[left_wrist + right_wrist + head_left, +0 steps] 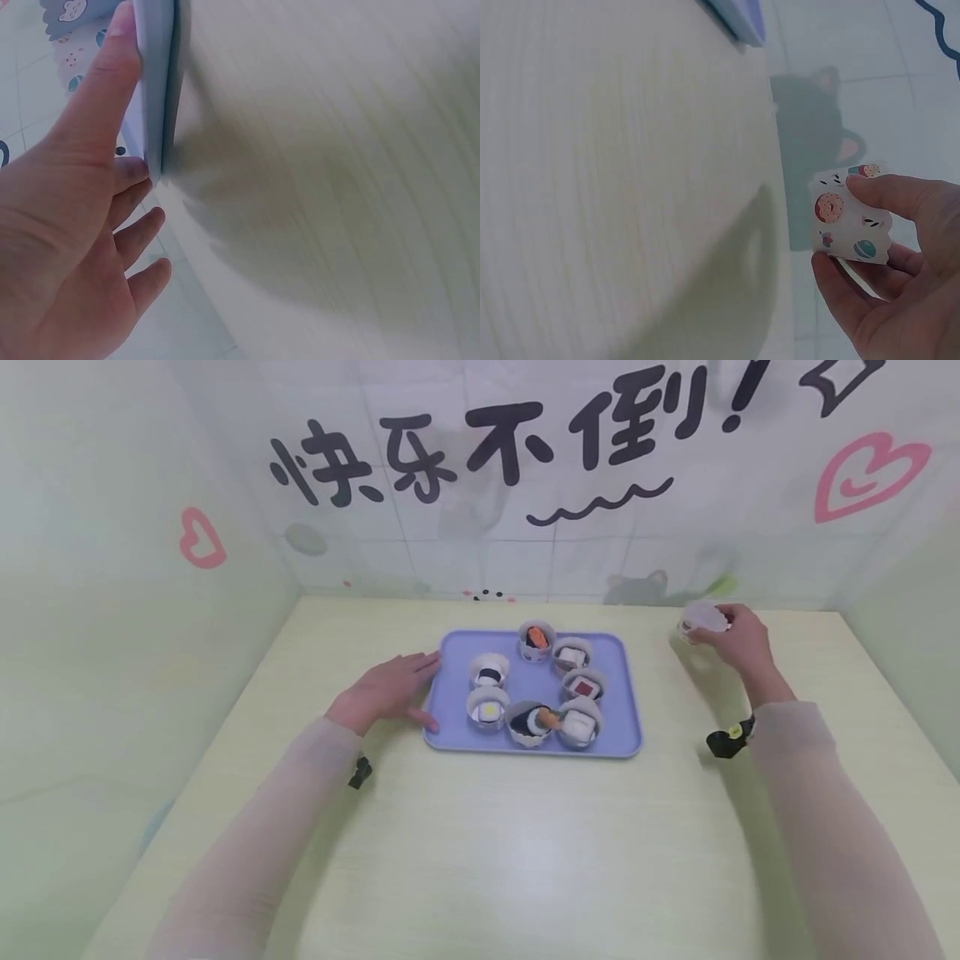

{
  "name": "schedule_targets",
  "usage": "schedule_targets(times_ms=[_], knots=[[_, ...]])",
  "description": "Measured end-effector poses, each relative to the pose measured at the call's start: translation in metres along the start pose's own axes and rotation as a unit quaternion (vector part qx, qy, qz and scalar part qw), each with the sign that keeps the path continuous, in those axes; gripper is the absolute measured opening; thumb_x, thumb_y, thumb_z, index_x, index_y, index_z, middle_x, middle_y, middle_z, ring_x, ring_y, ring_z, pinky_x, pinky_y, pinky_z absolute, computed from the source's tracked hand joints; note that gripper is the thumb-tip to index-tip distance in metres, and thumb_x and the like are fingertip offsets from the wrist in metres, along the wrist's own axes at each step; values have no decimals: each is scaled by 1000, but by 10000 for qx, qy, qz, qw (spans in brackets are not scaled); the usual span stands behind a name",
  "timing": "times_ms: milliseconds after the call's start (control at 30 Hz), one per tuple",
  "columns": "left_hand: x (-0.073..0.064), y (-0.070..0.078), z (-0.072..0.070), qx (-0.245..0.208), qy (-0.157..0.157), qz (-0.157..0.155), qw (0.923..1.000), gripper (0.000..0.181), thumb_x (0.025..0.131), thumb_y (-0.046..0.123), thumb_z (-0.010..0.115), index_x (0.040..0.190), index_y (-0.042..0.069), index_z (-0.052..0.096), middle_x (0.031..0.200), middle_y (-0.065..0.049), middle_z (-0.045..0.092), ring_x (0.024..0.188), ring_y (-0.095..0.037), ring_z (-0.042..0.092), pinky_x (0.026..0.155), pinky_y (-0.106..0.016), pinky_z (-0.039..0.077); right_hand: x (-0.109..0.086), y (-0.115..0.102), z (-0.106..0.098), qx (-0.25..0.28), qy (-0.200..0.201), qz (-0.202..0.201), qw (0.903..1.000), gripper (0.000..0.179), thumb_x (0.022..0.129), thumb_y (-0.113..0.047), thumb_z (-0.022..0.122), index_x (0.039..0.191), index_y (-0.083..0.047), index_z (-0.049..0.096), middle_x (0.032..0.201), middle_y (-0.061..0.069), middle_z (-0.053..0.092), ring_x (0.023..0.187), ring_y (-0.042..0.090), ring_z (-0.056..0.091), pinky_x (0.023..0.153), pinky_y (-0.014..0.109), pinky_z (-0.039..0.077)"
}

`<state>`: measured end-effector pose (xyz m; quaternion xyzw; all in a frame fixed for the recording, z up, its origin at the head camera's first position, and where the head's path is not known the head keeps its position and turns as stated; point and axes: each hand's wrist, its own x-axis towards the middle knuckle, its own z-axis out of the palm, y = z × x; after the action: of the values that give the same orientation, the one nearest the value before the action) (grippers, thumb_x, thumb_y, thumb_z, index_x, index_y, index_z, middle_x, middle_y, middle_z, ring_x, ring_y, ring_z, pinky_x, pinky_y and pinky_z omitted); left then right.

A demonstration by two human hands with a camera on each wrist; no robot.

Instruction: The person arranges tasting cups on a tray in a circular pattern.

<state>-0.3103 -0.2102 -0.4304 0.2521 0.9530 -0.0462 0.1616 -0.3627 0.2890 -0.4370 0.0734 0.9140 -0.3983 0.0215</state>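
My left hand (388,687) rests at the left edge of a lilac tray (532,683), thumb along its rim in the left wrist view and the other fingers spread, nearly straight. At the back right of the table, my right hand (741,639) holds a small paper baking cup (847,217) between thumb and fingers. Doughnut and cake prints cover the cup's side; its inside is hardly visible. Several similar cups stand on the tray with sushi-like pieces in them, among them an orange-topped piece (536,637), a yellow-centred piece (489,711) and a dark-wrapped roll (525,723).
The pale wooden table (525,843) meets a tiled wall (480,556) with black lettering and heart drawings. Pale side walls border it left and right. A dark wrist device (726,742) hangs below the right sleeve, another (361,772) below the left.
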Motion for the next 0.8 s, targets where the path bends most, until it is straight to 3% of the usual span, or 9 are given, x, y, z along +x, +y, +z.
schedule_targets(times_ms=[100,167,267,467,600,800], knots=[[-1,-2,-1,-6,10,-4,10000,114,77,63,74,157,1,22,166,-16,18,153,-39,22,127,-51,22,0,-13,6,86,-169,-218,9996,78,93,-30,67,150,9,30,149,35,38,133,45,41,103,52,45],[-1,-4,0,-12,32,2,10000,115,76,64,74,157,1,22,166,-16,19,152,-38,23,127,-51,22,1,-25,11,198,-353,-369,9985,78,93,-30,69,150,7,32,149,33,40,132,42,43,97,40,49],[-1,-6,2,-59,65,12,10000,116,75,64,75,157,1,22,166,-16,19,152,-39,23,127,-52,22,0,-45,19,206,-624,-604,9960,77,93,-31,69,151,3,33,148,31,41,128,39,45,90,31,49],[2,-9,6,-51,54,6,10000,118,74,66,74,158,3,20,167,-14,17,153,-37,22,127,-51,22,-6,-88,34,3,-983,-1111,9889,73,92,-30,70,150,0,38,146,29,45,122,38,49,96,46,49],[3,-8,6,-2,90,61,9999,117,75,66,74,157,2,21,166,-15,18,152,-38,23,127,-51,23,-8,-114,42,-121,-1113,-1327,9848,70,90,-28,72,146,0,41,143,27,49,124,38,51,95,48,49],[5,-6,5,-16,45,62,10000,117,75,66,74,158,2,21,166,-15,18,152,-38,23,127,-51,23,-3,-142,60,-486,-1420,-1636,9750,70,87,-29,75,142,-1,43,147,22,47,135,38,45,111,55,44]])
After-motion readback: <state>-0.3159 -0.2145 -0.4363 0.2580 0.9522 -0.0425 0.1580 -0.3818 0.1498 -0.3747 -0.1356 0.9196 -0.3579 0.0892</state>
